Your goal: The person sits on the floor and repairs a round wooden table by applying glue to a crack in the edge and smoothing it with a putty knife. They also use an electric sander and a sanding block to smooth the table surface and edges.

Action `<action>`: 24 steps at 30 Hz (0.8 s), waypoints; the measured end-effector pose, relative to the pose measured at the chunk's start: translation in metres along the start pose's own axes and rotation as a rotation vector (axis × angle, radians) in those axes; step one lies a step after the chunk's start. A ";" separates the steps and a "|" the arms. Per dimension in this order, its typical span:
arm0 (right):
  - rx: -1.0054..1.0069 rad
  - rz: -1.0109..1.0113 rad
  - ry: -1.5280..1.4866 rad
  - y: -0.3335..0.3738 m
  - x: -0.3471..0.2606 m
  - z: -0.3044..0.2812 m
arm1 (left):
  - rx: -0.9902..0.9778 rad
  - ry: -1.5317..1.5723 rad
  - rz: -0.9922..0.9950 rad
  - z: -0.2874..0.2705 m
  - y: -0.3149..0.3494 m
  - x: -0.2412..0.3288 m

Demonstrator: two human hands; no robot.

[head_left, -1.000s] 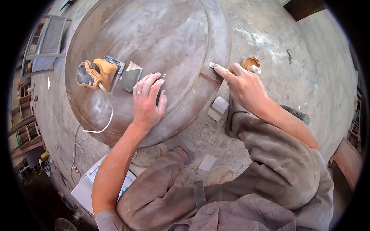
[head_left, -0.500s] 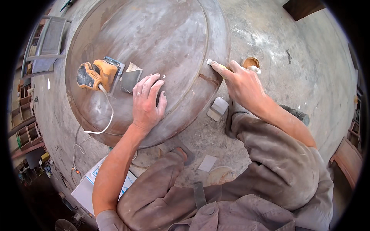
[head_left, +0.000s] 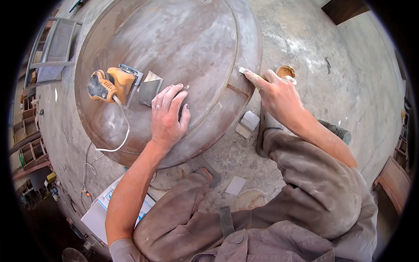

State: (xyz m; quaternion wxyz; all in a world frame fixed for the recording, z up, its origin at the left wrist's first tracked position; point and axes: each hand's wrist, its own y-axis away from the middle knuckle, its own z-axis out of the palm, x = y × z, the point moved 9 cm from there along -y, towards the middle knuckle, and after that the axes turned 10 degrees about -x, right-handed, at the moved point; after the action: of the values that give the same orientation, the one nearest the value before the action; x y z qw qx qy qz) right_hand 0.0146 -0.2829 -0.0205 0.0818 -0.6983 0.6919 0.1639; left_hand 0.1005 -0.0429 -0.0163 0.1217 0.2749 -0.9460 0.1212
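Observation:
A large round wooden tabletop (head_left: 174,48), brownish and dusted grey-white, lies before me. My left hand (head_left: 168,115) rests on it with its dusty fingers spread and nothing held. Beside those fingertips is a folded piece of dark sandpaper (head_left: 149,91). To its left sits a yellow-and-black power sander (head_left: 111,84) with a white cord. Near the right rim, my right hand (head_left: 279,97) is closed round a small putty knife (head_left: 242,70), its pale blade against the wood and most of its handle hidden. Just nearer than the blade, a reddish-brown strip (head_left: 237,90) crosses the border.
An open tub of tan paste (head_left: 286,71) stands on the floor beyond my right hand. By the rim lies a pale block (head_left: 247,124); a light square sheet (head_left: 235,185) is between my legs. A flat printed box (head_left: 102,209) is at lower left. A metal-framed chair (head_left: 59,43) stands far left.
My right hand and the putty knife have shifted very slightly right along the rim. The left hand stays in place on the tabletop. The whole view has drifted a little.

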 end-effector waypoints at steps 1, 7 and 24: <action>0.014 -0.014 -0.011 -0.003 -0.001 -0.002 | 0.004 0.000 0.001 -0.001 0.000 -0.001; 0.009 -0.012 -0.035 -0.006 0.000 -0.002 | -0.007 0.010 -0.005 -0.001 0.000 0.001; -0.033 -0.388 -0.002 0.038 0.013 -0.003 | 0.007 0.015 0.011 0.001 0.002 -0.001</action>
State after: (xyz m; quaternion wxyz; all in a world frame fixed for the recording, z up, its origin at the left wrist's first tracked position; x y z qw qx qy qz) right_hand -0.0230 -0.2974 -0.0177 0.1011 -0.8198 0.5413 0.1571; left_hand 0.1001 -0.0414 -0.0174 0.1271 0.2693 -0.9461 0.1274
